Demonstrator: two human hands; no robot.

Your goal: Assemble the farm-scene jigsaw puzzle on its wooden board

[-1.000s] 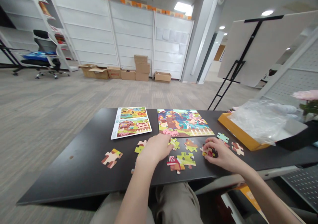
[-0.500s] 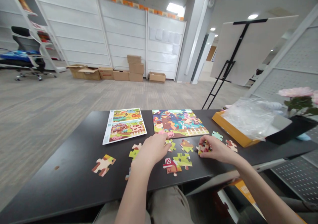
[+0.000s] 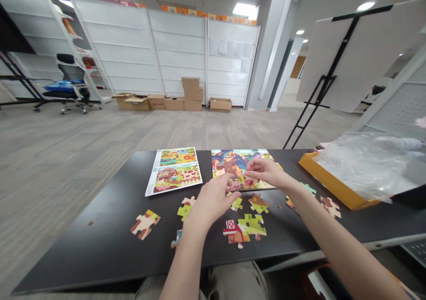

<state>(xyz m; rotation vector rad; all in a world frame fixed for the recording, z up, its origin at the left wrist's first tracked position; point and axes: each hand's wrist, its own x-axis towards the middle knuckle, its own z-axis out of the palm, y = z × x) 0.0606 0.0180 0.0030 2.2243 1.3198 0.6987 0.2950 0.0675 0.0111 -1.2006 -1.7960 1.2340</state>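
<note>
My left hand (image 3: 211, 202) rests by the lower left edge of a colourful puzzle board (image 3: 221, 158), thumb and fingers apart, fingertips at a pink pig picture. Over the front of the board, my right hand (image 3: 266, 172) is closed in a pinch on a puzzle piece (image 3: 249, 183), mostly hidden by the fingers and seemingly pink. Between me and the board lie a small green piece (image 3: 237, 203), a brown and green piece (image 3: 258, 203) and a joined barn-and-grass group (image 3: 244, 230). Another green piece (image 3: 185, 209) is partly behind my left hand.
A picture sheet (image 3: 178, 171) lies left of the board. A cow-patterned piece (image 3: 145, 224) lies at the left; more pieces, one a brown and cream piece (image 3: 330, 207), lie at the right. Beside them stands a yellow box (image 3: 336, 184) with clear plastic. The black table (image 3: 109, 229) has a front edge near my lap.
My right hand has moved left and forward from the pieces at the right to above the board. The left hand stays by the board's lower left edge. The view has turned slightly left.
</note>
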